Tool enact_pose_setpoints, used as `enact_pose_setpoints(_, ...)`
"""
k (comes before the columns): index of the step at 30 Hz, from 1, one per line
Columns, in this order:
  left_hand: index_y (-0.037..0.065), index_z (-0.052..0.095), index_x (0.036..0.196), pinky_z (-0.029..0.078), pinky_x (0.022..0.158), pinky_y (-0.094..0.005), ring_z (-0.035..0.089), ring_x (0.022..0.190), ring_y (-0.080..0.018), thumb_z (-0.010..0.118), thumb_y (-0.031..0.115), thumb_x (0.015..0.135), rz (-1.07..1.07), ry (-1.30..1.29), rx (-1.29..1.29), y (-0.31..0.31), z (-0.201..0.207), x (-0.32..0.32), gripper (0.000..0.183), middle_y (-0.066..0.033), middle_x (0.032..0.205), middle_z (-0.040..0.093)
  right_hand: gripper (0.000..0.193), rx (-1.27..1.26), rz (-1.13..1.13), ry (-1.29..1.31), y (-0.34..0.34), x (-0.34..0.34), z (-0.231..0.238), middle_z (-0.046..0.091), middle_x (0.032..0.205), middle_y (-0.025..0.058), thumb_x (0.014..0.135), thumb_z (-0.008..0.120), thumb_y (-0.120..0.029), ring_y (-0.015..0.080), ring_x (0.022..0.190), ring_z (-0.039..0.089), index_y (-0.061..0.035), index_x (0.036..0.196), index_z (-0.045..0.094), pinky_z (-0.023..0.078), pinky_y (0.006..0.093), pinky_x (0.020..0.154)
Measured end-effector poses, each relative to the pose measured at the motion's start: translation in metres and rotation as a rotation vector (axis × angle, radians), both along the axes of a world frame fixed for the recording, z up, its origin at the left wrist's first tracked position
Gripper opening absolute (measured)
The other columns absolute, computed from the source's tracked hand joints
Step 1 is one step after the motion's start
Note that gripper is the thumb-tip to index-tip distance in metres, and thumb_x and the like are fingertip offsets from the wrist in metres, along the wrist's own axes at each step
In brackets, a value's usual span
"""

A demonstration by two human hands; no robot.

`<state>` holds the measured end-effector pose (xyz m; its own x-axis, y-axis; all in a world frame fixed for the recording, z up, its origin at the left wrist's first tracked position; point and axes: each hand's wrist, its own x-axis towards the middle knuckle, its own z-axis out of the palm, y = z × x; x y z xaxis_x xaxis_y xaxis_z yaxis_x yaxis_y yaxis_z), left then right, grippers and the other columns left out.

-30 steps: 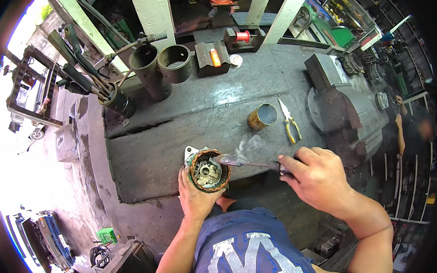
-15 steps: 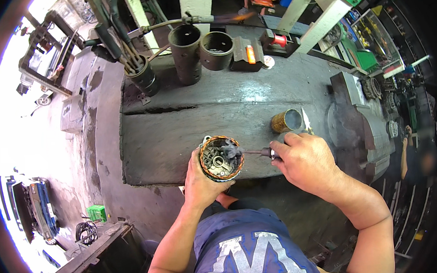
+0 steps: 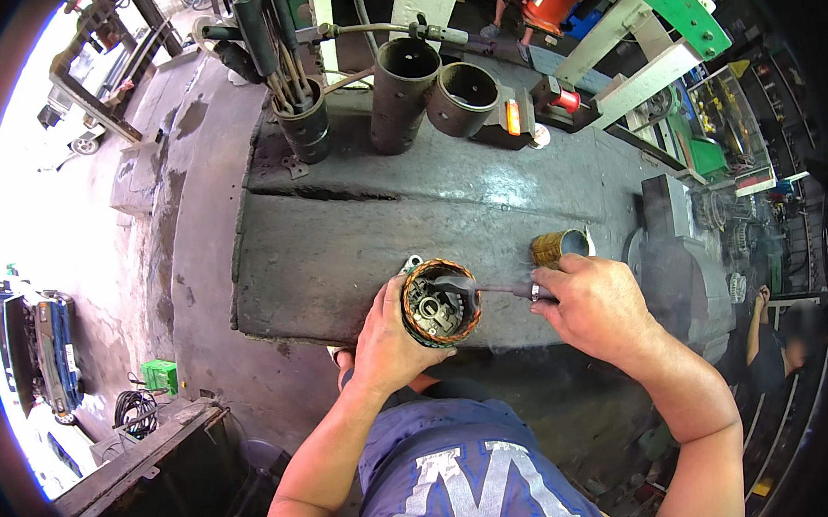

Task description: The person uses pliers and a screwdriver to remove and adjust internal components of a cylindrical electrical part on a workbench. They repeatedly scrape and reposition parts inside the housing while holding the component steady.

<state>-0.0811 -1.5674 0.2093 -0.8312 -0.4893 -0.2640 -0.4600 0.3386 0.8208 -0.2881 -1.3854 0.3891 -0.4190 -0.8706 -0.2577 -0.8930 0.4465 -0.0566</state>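
My left hand (image 3: 387,338) is wrapped round an alternator housing (image 3: 440,305), its open end facing up near the bench's front edge. Copper windings ring the rim, and grey metal parts show inside. In my right hand (image 3: 601,308) is the dark handle of a soldering iron (image 3: 541,292), held from the right. Its thin shaft reaches over the rim of the housing, and the tip is hidden in pale smoke inside. Just beyond my right hand, a stained yellow-brown tin (image 3: 554,248) lies tilted on the bench.
A dark bench (image 3: 340,252) spans the middle. Along its back stand a tool-filled can (image 3: 303,129), a tall metal cylinder (image 3: 400,102), a shorter one (image 3: 463,104) and a red spool (image 3: 566,99). A torch (image 3: 437,34) lies above the cylinders. Another person (image 3: 769,345) is at far right.
The view has shifted, so the bench items sit farther right. Smoke in the housing looks thinner. Both hands keep their holds, with the iron still reaching over the rim.
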Motion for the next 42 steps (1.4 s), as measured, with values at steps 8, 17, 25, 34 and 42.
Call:
enact_pose_setpoints(8, 0.004, 0.042, 0.172, 0.053, 0.127, -0.0527, 0.06, 0.153, -0.0459, 0.113, 0.031, 0.064, -0.032, 0.019, 0.016, -0.007, -0.001, 0.001, 0.132, -0.0244, 0.166, 0.059, 0.029, 0.072, 0.078, -0.017, -0.009, -0.01, 0.003, 0.074, 0.098, 0.012, 0.097, 0.088, -0.03, 0.036, 0.089, 0.08, -0.0095, 0.118, 0.082, 0.064, 0.0504, 0.077)
enact_pose_setpoints(17, 0.003, 0.043, 0.171, 0.053, 0.127, -0.0502, 0.061, 0.152, -0.0439, 0.114, 0.031, 0.061, 0.0, 0.12, 0.081, -0.007, -0.027, 0.017, 0.134, -0.0227, 0.164, 0.06, 0.031, 0.251, 0.342, 0.059, -0.03, 0.005, 0.015, 0.075, 0.103, 0.0122, 0.098, 0.079, -0.017, 0.0317, 0.088, 0.081, -0.0024, 0.125, 0.078, 0.067, 0.0463, 0.075)
enact_pose_setpoints(25, -0.002, 0.045, 0.167, 0.056, 0.123, -0.0508, 0.066, 0.146, -0.0454, 0.115, 0.031, 0.061, 0.12, 0.309, 0.006, 0.018, -0.063, 0.038, 0.132, -0.0241, 0.16, 0.065, 0.046, 0.336, 0.503, 0.224, -0.037, 0.053, 0.016, 0.072, 0.102, 0.011, 0.096, 0.075, -0.015, 0.0267, 0.082, 0.079, 0.0023, 0.139, 0.076, 0.065, 0.0423, 0.066)
enact_pose_setpoints(34, 0.003, 0.039, 0.174, 0.052, 0.126, -0.0537, 0.063, 0.151, -0.0452, 0.114, 0.036, 0.063, 0.06, 0.228, 0.091, 0.003, -0.062, 0.054, 0.138, -0.0252, 0.165, 0.062, 0.035, 0.363, 0.478, 0.288, -0.038, 0.094, 0.01, 0.075, 0.101, 0.0149, 0.104, 0.072, -0.011, 0.0284, 0.079, 0.082, 0.0069, 0.133, 0.076, 0.068, 0.0421, 0.063)
enact_pose_setpoints(42, 0.008, 0.042, 0.178, 0.047, 0.133, -0.0531, 0.054, 0.16, -0.046, 0.106, 0.035, 0.079, 0.082, 0.269, -0.05, -0.003, -0.09, 0.137, 0.121, -0.0257, 0.177, 0.051, 0.033, 0.434, 0.589, 0.346, -0.056, 0.085, 0.015, 0.076, 0.103, 0.0151, 0.105, 0.07, -0.011, 0.0323, 0.081, 0.083, 0.0041, 0.134, 0.077, 0.069, 0.0463, 0.064)
